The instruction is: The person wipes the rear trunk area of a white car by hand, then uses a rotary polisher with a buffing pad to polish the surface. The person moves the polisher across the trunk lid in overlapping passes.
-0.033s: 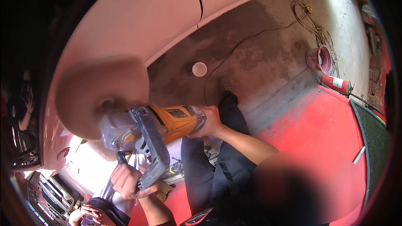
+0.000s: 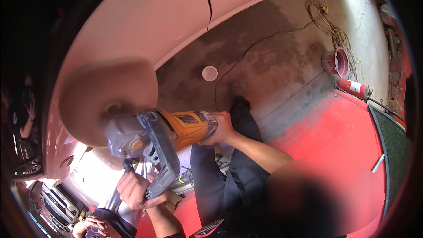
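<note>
An orange and black car polisher (image 2: 189, 127) is held against the light-coloured car body (image 2: 150, 22). Its wide round pad (image 2: 94, 83) is smeared by motion and lies over the panel near its lower corner. My right hand (image 2: 221, 128) wraps round the rear of the tool's body. Lower down, my left hand (image 2: 133, 190) is closed on the black handle at the front of the polisher. The face of the pad against the paint is hidden.
A black cable (image 2: 246, 50) runs over the stained floor past a white round lid or cup (image 2: 209, 73). On the right are a pinkish bucket (image 2: 337, 61), a red fire extinguisher (image 2: 352, 88) and coiled yellow cord (image 2: 324, 9). Another person's hands (image 2: 94, 223) show at lower left.
</note>
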A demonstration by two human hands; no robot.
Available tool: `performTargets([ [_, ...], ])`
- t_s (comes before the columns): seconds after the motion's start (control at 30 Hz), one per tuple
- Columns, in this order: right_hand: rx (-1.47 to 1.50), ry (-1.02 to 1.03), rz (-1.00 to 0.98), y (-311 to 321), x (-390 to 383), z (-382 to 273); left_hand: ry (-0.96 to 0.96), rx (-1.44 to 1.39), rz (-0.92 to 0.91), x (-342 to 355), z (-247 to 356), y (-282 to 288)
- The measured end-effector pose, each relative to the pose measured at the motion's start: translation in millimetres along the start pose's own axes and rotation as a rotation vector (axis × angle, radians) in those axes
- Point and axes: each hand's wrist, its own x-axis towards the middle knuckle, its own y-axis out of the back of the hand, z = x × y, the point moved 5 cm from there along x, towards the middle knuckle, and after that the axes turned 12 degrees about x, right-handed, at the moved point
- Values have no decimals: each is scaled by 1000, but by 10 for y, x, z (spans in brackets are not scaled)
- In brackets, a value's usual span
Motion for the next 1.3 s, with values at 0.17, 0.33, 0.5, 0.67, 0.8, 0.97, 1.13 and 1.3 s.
performTargets([
  [0.17,36,-16,26,144,-30,61,-12,-17,-40,127,194,-129],
  [0.33,34,-39,66,276,14,151,-19,2,-80,269,353,-256],
  [0.5,105,-25,83,401,18,195,-42,33,-145,394,540,-347],
  [0.67,151,-30,93,503,6,201,-56,8,-187,515,695,-420],
  [0.8,193,-35,133,589,53,228,-69,-21,-173,631,782,-530],
  [0.97,237,-67,124,687,78,283,-65,-21,-216,735,908,-597],
  [1.13,271,-135,98,776,104,326,-84,4,-239,798,1005,-655],
  [1.3,291,-132,108,900,130,260,-103,-3,-266,901,1110,-692],
])
